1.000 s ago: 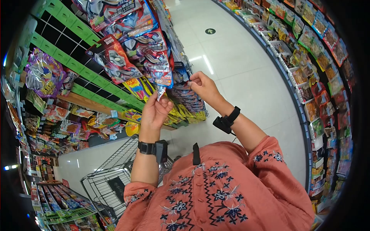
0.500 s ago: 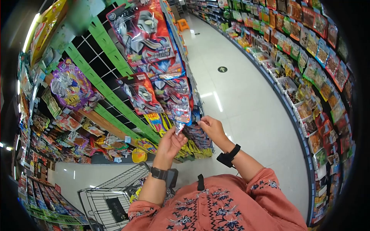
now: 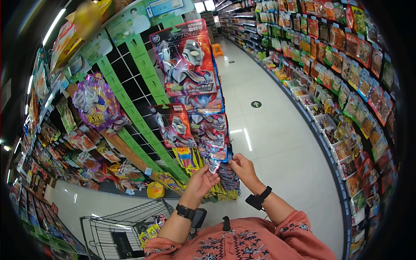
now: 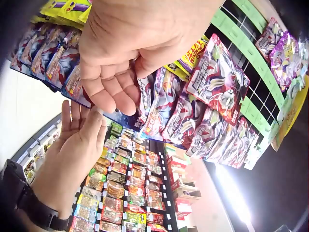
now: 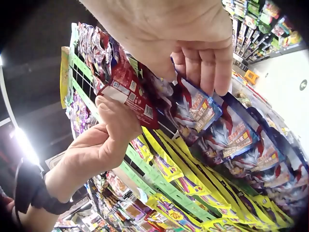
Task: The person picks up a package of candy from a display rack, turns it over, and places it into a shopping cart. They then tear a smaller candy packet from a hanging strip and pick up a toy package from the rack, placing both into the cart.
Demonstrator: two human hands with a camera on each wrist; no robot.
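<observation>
The red packet (image 5: 130,94) is at the end of the display rack (image 3: 143,78), long axis slanting from upper left to lower right in the right wrist view. The left hand (image 3: 203,184) pinches it; the right hand (image 3: 243,170) pinches a blue packet (image 5: 195,108) beside it. The right wrist view shows a barcode (image 5: 148,111); the head view, a shopping cart (image 3: 102,229).

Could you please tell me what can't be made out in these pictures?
- Fine print on the red packet: right wrist view, too small.
- The cart's near end: head view, cut off by the bottom edge.
- The yellow item at top left: head view, blurred.
- The right hand's exact grip: head view, too small.
</observation>
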